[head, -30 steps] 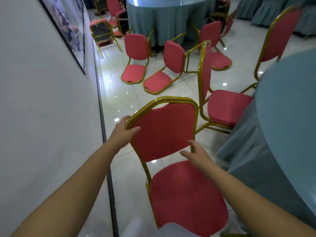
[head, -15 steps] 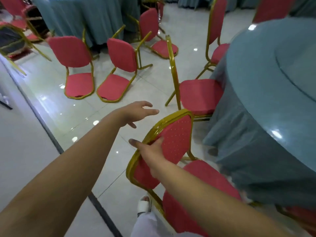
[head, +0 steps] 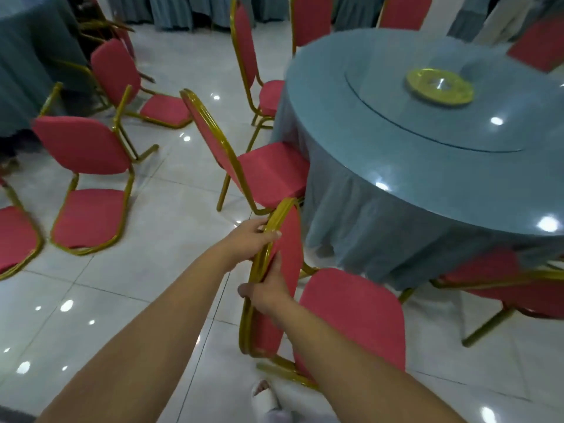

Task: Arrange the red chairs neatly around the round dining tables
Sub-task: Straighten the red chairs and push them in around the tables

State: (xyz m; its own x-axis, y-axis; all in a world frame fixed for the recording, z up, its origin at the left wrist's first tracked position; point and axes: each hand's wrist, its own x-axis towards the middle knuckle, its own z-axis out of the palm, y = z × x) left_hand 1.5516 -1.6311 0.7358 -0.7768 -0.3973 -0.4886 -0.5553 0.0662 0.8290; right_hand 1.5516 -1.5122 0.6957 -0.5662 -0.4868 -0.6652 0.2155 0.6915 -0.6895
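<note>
A red chair with a gold frame (head: 351,312) stands in front of me, its seat facing the round table with the blue-grey cloth (head: 396,184). My left hand (head: 253,238) grips the gold top edge of its backrest. Lower on the same backrest, my right hand (head: 268,290) holds the frame with fingers on the red pad. Another red chair (head: 268,172) stands at the table's left edge, and one more (head: 262,93) behind it.
Several red chairs (head: 88,190) lie tipped over on the white tiled floor to the left. A second clothed table (head: 27,65) stands at the far left. A yellow-green plate (head: 439,90) sits on the table's turntable. Another chair (head: 518,288) is tucked at the right.
My view has swung right toward the table. My left hand, which hung free over the floor, now grips the backrest top. The chair has turned to face the table.
</note>
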